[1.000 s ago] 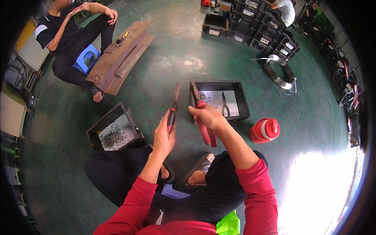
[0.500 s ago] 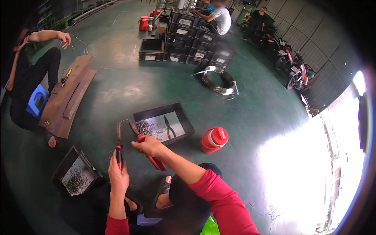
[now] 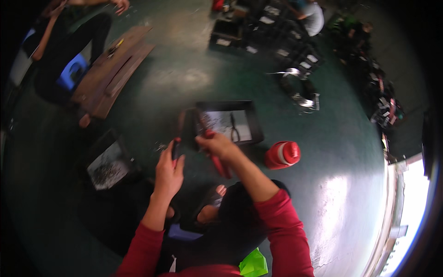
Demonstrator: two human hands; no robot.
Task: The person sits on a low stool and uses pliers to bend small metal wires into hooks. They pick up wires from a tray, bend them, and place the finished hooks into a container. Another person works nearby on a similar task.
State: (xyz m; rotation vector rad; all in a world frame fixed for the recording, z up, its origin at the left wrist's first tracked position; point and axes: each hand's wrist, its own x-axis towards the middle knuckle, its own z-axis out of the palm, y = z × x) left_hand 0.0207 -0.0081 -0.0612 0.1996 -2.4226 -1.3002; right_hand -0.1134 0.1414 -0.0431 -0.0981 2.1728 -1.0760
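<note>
Pliers (image 3: pixel 217 157), red handles down, tip up

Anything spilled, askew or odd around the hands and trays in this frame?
Nothing looks spilled or damaged. The left hand and right hand each grip a red handle of a long tool above the black tray; the red jug lies on its side on the floor. Motion blur hides finer detail.

Dim, motion-blurred, fisheye-warped edges, window glare lower right
</note>
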